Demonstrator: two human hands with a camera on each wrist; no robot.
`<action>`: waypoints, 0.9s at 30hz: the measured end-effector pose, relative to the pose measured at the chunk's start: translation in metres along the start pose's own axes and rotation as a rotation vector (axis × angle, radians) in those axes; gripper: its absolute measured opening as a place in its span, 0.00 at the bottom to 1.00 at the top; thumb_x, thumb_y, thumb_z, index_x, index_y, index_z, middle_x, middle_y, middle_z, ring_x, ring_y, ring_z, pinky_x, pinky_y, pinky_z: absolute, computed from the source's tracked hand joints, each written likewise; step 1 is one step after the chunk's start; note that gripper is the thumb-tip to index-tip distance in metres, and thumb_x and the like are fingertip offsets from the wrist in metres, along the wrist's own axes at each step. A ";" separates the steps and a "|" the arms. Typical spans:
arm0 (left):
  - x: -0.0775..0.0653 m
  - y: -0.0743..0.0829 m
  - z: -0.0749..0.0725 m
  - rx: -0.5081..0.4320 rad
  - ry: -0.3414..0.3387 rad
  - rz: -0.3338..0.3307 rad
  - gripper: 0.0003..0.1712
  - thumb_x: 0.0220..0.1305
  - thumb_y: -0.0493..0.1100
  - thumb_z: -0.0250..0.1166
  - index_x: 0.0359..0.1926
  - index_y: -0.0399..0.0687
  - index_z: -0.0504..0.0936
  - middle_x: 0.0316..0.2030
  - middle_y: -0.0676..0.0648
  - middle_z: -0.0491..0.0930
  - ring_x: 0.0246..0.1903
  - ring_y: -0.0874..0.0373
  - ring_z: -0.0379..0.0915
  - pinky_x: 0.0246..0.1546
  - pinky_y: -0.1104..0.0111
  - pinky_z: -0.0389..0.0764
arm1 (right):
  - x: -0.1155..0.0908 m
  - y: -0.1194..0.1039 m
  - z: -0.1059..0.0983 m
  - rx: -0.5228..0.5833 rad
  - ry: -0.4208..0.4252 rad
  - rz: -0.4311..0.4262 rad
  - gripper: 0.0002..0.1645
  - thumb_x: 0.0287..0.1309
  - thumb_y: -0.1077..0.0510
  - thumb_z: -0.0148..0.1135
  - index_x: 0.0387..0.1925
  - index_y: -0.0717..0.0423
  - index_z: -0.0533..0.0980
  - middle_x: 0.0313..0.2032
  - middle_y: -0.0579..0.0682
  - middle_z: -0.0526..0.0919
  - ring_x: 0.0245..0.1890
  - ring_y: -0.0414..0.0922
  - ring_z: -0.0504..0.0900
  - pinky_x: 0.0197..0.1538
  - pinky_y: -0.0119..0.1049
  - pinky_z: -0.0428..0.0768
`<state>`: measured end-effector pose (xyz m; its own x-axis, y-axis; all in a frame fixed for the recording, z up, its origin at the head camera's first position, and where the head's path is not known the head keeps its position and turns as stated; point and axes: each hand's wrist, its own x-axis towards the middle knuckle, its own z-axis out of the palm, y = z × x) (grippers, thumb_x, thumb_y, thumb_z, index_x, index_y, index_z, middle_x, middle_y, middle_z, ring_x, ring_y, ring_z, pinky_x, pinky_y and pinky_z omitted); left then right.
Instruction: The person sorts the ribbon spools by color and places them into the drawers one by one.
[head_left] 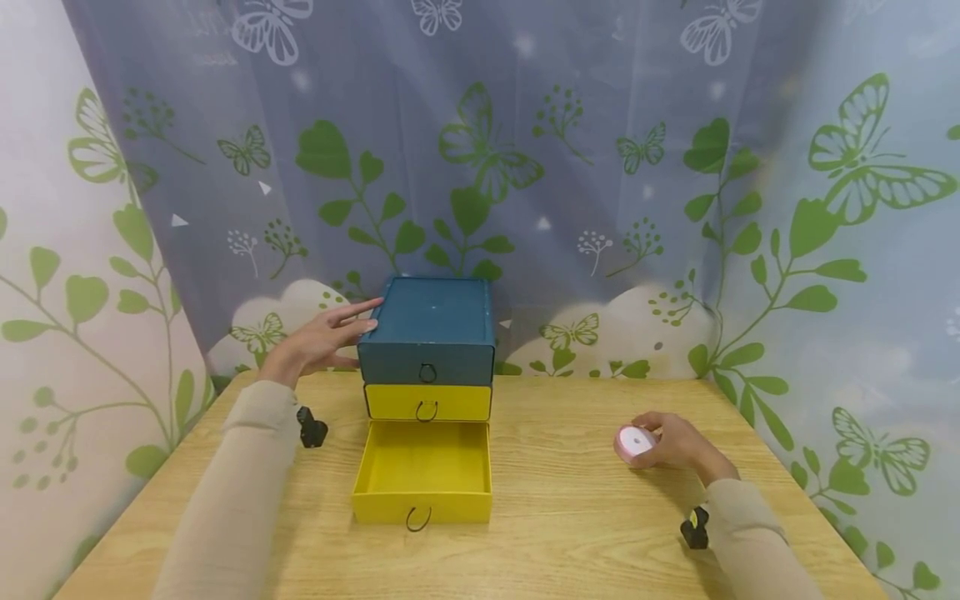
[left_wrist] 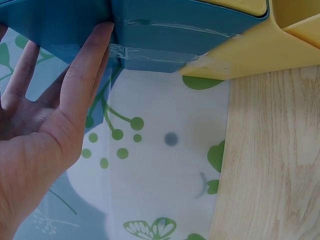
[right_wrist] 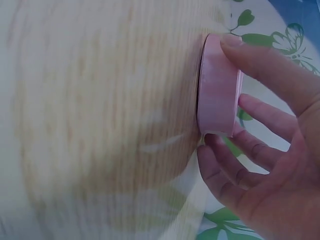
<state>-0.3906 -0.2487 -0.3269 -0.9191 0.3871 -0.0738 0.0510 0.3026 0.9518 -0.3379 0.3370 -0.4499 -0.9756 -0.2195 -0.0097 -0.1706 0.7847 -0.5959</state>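
A small drawer unit with a blue top (head_left: 435, 310) stands toward the back of the table. Its bottom yellow drawer (head_left: 422, 507) is pulled out, with bare floor showing inside, while the yellow drawer (head_left: 390, 402) above is closed. My left hand (head_left: 315, 340) touches the unit's left side and top edge with fingers extended; in the left wrist view, a fingertip (left_wrist: 102, 31) meets the blue side. At the right, my right hand (head_left: 678, 442) grips a roll of pink ribbon (head_left: 633, 443) between thumb and fingers. The right wrist view shows the pink ribbon (right_wrist: 218, 87) edge-on against the wood.
The wooden table (head_left: 562, 533) carries the unit, with a butterfly-and-leaf patterned curtain (head_left: 570, 192) behind and at both sides. A black wrist device (head_left: 311, 427) hangs by the left sleeve, and another black device (head_left: 695, 528) by the right.
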 end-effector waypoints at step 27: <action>-0.002 0.003 0.001 -0.009 -0.004 -0.004 0.43 0.76 0.58 0.60 0.83 0.68 0.51 0.84 0.44 0.33 0.82 0.32 0.32 0.71 0.35 0.67 | 0.001 -0.068 -0.014 0.004 -0.038 -0.245 0.38 0.41 0.59 0.82 0.58 0.62 0.80 0.53 0.61 0.82 0.44 0.51 0.80 0.43 0.38 0.79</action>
<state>-0.3881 -0.2479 -0.3246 -0.9178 0.3893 -0.0784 0.0443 0.2966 0.9540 -0.3293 0.2915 -0.3980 -0.8991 -0.4247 0.1059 -0.4012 0.7029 -0.5874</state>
